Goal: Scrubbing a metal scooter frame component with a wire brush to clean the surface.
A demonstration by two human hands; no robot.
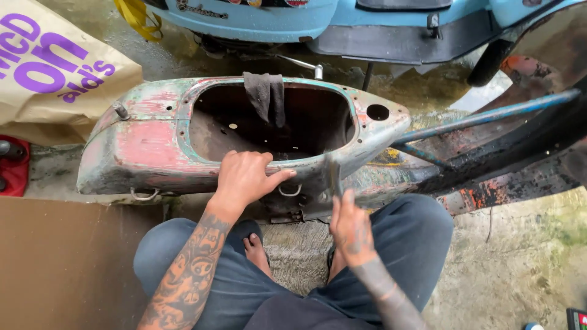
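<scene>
An old scooter body shell point(153, 146) with flaking red, green and grey paint lies on the ground in front of me, its open top facing up. My left hand point(247, 177) grips the near rim of the opening. My right hand point(350, 226) holds a flat metal scraper point(334, 176), blurred, with its blade against the shell's near side. A dark rag point(266, 95) hangs over the far rim. My knees in dark trousers are on both sides below.
A blue scooter point(275, 18) stands behind the shell. A rusty frame with a blue tube point(489, 113) extends to the right. A beige paper bag point(49, 73) sits at the left above a brown cardboard sheet point(61, 263). The concrete floor point(520, 263) is stained.
</scene>
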